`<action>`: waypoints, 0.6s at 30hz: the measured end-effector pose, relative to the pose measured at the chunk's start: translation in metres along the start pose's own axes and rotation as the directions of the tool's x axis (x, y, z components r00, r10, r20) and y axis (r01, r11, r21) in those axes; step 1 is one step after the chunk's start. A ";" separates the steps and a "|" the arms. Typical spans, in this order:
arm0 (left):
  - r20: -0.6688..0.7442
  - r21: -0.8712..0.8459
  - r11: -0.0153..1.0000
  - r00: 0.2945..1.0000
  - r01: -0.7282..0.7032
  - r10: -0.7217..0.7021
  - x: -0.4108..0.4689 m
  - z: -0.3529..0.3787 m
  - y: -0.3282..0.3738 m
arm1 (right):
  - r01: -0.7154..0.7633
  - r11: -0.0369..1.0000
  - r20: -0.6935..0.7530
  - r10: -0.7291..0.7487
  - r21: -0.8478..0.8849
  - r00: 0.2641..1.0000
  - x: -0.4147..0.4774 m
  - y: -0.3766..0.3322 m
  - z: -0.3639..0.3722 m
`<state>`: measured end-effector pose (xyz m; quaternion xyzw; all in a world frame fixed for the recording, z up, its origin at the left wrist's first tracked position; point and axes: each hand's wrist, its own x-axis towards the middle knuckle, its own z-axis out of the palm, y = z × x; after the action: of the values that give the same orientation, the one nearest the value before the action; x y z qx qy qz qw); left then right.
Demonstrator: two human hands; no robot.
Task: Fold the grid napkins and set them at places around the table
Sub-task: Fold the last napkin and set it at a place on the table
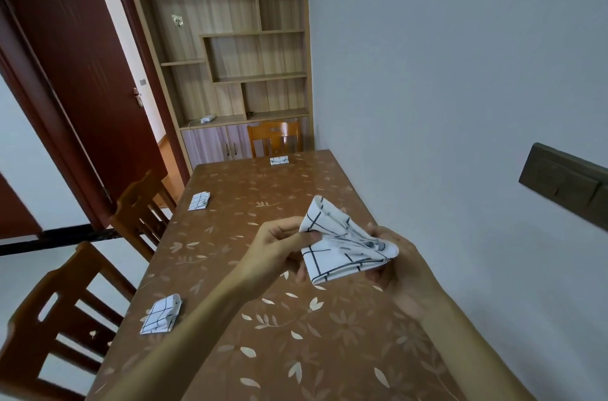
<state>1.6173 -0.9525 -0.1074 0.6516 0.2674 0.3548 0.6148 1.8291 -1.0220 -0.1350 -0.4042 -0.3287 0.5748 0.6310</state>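
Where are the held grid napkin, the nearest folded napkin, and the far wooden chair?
Held white grid cloth napkin (339, 261): head view, lower panel.
Nearest folded white grid napkin (160, 315): head view, centre.
Far orange wooden chair (274, 130): head view, backrest.

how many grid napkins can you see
4. The held napkin is in the left hand and right hand above the table; the near-left napkin, mid-left napkin and far-end napkin lie on it. None looks hidden.
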 end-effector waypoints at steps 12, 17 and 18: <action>-0.173 0.158 0.985 0.984 0.071 -0.043 -0.017 -0.002 -0.033 | -0.092 0.952 -0.046 0.082 -0.292 0.996 -0.004 0.031 0.000; -0.213 0.168 0.978 0.973 0.127 -0.090 -0.029 -0.003 -0.078 | -0.097 0.892 -0.154 0.031 -0.442 0.988 -0.008 0.068 0.005; -0.220 0.154 0.976 0.968 0.157 -0.121 -0.033 -0.001 -0.085 | -0.100 0.885 -0.159 0.030 -0.454 0.987 -0.008 0.076 0.004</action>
<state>1.6041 -0.9688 -0.1964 0.6404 0.4050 0.3531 0.5488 1.7894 -1.0285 -0.2004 -0.5944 -0.3942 0.4699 0.5201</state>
